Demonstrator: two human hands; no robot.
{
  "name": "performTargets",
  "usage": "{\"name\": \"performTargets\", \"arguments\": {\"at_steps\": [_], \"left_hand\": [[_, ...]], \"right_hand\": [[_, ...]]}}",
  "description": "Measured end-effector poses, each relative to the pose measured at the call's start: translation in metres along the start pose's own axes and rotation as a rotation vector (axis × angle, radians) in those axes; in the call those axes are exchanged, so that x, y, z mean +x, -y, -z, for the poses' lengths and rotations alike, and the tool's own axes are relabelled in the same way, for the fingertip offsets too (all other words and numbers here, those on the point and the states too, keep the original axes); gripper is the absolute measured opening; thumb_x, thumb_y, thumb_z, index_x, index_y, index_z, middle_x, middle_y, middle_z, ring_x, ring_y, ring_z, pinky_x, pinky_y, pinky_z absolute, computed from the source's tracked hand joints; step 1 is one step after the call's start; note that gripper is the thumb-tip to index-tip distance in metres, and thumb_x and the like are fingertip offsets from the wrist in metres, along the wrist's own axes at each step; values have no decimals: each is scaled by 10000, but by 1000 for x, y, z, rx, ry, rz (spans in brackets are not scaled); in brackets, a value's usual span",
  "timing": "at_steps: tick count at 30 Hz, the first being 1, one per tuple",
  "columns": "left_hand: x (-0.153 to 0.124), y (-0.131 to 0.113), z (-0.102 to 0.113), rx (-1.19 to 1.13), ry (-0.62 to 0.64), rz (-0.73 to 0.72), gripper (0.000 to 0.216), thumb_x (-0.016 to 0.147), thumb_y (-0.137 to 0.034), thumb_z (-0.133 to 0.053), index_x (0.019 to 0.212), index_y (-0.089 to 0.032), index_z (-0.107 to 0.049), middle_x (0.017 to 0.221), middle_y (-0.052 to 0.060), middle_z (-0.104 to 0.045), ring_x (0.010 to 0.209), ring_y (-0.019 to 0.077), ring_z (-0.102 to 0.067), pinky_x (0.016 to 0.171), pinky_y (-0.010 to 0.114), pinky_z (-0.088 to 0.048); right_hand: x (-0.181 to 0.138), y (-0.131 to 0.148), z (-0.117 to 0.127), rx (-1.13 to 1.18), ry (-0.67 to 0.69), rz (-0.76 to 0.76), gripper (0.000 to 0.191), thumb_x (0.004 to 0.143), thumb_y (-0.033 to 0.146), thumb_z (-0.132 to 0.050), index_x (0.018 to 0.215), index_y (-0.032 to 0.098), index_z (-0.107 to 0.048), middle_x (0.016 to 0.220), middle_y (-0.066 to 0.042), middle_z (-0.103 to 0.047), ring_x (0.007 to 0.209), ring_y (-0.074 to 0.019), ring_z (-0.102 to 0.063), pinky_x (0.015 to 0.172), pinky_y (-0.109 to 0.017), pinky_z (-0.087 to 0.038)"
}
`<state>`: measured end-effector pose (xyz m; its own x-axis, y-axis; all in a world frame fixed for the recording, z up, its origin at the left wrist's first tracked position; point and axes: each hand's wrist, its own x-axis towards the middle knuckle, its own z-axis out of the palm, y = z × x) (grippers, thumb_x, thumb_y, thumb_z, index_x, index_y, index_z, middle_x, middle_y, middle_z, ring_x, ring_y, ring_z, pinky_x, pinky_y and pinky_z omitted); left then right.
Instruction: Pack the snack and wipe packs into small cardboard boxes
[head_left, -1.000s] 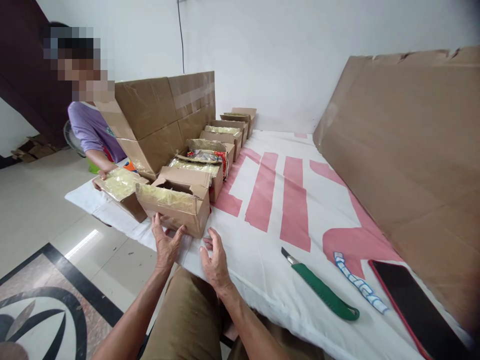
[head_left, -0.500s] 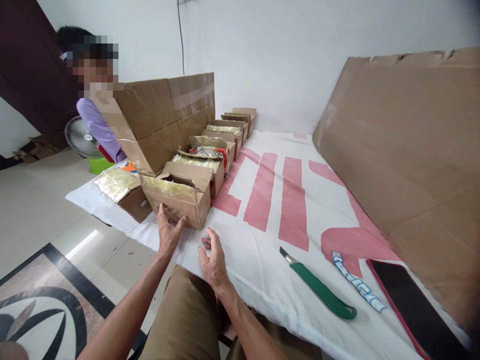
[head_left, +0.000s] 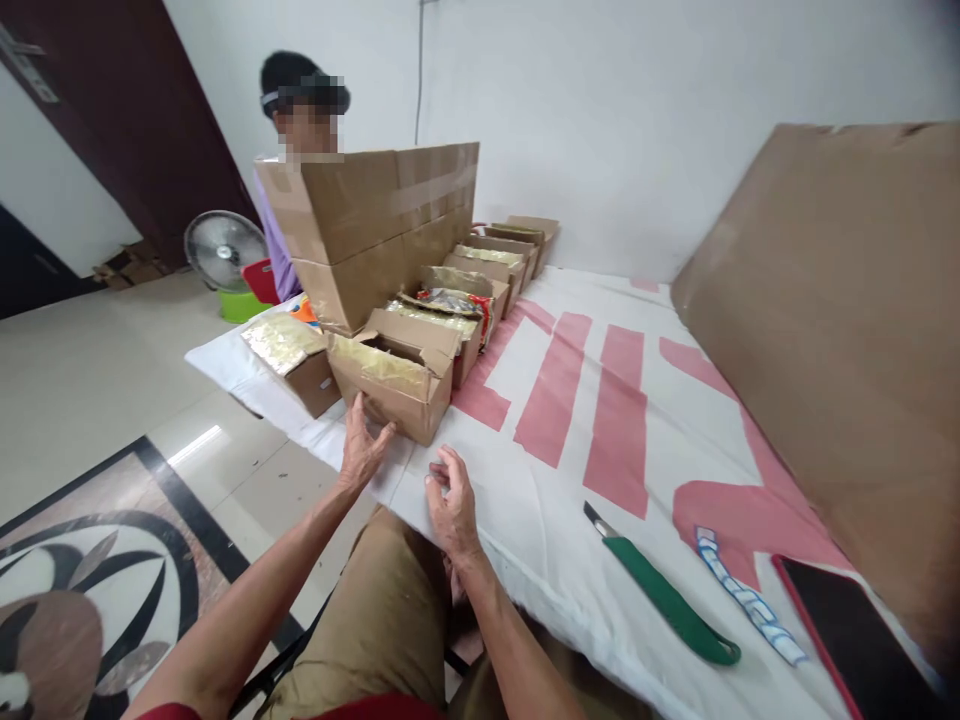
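An open cardboard box (head_left: pixel 390 398) stands near the table's front edge, with yellowish tape along its raised flap. My left hand (head_left: pixel 364 440) rests its spread fingers against the near side of this box, thumb apart, without wrapping round it. My right hand (head_left: pixel 452 500) hovers just right of the box's near corner, its fingers loosely curled and apart, with nothing in it. To the left lies a taped box (head_left: pixel 311 385). Behind the open box runs a row of small open boxes (head_left: pixel 469 345), one of which shows red and silver packets (head_left: pixel 454 300).
A green box cutter (head_left: pixel 667 600), blade out, lies on the white and pink tablecloth (head_left: pixel 555 560). Right of it are a blue-white strip (head_left: pixel 750 600) and a phone (head_left: pixel 862 640). Stacked cartons (head_left: pixel 360 220) partly hide a person (head_left: pixel 274 225); a large cardboard sheet (head_left: pixel 840 330) leans at right.
The view has turned left, so everything sits further right and the person shows more. My hands and the open box keep about the same places relative to each other.
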<state>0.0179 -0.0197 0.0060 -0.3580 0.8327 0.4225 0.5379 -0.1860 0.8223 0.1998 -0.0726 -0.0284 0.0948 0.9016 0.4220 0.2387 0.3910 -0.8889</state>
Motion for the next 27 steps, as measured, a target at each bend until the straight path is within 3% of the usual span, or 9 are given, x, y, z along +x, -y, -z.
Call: {"name": "performTargets", "arguments": {"at_steps": [3, 6, 8, 11, 14, 17, 20, 24, 27], "left_hand": [[-9, -4, 36, 98, 4, -163, 662, 848, -298, -668, 1478, -184, -500, 1475, 192, -571, 1411, 338, -545, 1194, 555, -445], [-2, -8, 80, 187, -115, -313, 515, 882, -238, -626, 1394, -206, -574, 1376, 143, -643, 1331, 287, -601, 1168, 507, -476], [16, -5, 110, 206, -245, -321, 492, 875, -231, -630, 1364, -205, -589, 1341, 131, -653, 1305, 281, -608, 1158, 500, -479], [65, 10, 149, 161, -389, -181, 560, 829, -268, -670, 1377, -204, -573, 1398, 140, -613, 1337, 306, -573, 1160, 512, -463], [126, 32, 171, 12, -406, 78, 704, 784, -331, -716, 1447, -198, -518, 1547, 165, -495, 1420, 340, -501, 1184, 506, -428], [185, 53, 176, -168, -422, 287, 834, 750, -361, -730, 1505, -155, -443, 1657, 192, -346, 1534, 338, -363, 1243, 456, -347], [223, 70, 172, -299, -405, 416, 842, 740, -378, -712, 1498, -158, -417, 1643, 182, -375, 1527, 297, -376, 1250, 426, -327], [229, 86, 176, -362, -299, 516, 542, 716, -447, -685, 1185, -188, -600, 1259, 116, -667, 1220, 295, -624, 1075, 513, -502], [205, 87, 199, -371, -284, 543, 444, 668, -479, -709, 1001, -211, -594, 1090, 62, -686, 1057, 251, -658, 960, 488, -563]], "right_hand": [[4, 0, 5, 2, 36, 6, 357, 899, 238, -536, 1224, 182, -672, 1292, -166, -714, 962, -214, -747, 852, -376, -640], [5, 3, 9, 1, 72, 27, 302, 936, 281, -535, 1167, 184, -705, 1204, -149, -751, 1039, -246, -736, 891, -403, -631], [4, 8, 8, -19, 106, 61, 284, 957, 293, -534, 1143, 192, -722, 1176, -135, -766, 1069, -251, -732, 906, -403, -626], [4, 24, -5, -63, 204, 122, 292, 974, 266, -532, 1181, 197, -726, 1179, -122, -774, 1068, -243, -738, 901, -386, -631], [14, 47, -38, -56, 357, 139, 354, 958, 252, -546, 1272, 203, -702, 1282, -133, -745, 1125, -255, -724, 899, -389, -638], [39, 68, -88, -19, 501, 87, 509, 907, 255, -578, 1414, 225, -626, 1372, -127, -703, 1181, -268, -703, 892, -398, -645], [70, 76, -145, -5, 564, 69, 680, 853, 257, -616, 1522, 183, -524, 1479, -167, -621, 1300, -307, -640, 982, -451, -617], [99, 71, -203, -15, 530, 59, 842, 784, 225, -681, 1581, 130, -425, 1633, -220, -437, 1504, -375, -440, 1135, -543, -511], [100, 72, -217, 2, 505, 78, 889, 779, 227, -713, 1602, 146, -385, 1662, -212, -389, 1547, -385, -366, 1171, -564, -471]]}}
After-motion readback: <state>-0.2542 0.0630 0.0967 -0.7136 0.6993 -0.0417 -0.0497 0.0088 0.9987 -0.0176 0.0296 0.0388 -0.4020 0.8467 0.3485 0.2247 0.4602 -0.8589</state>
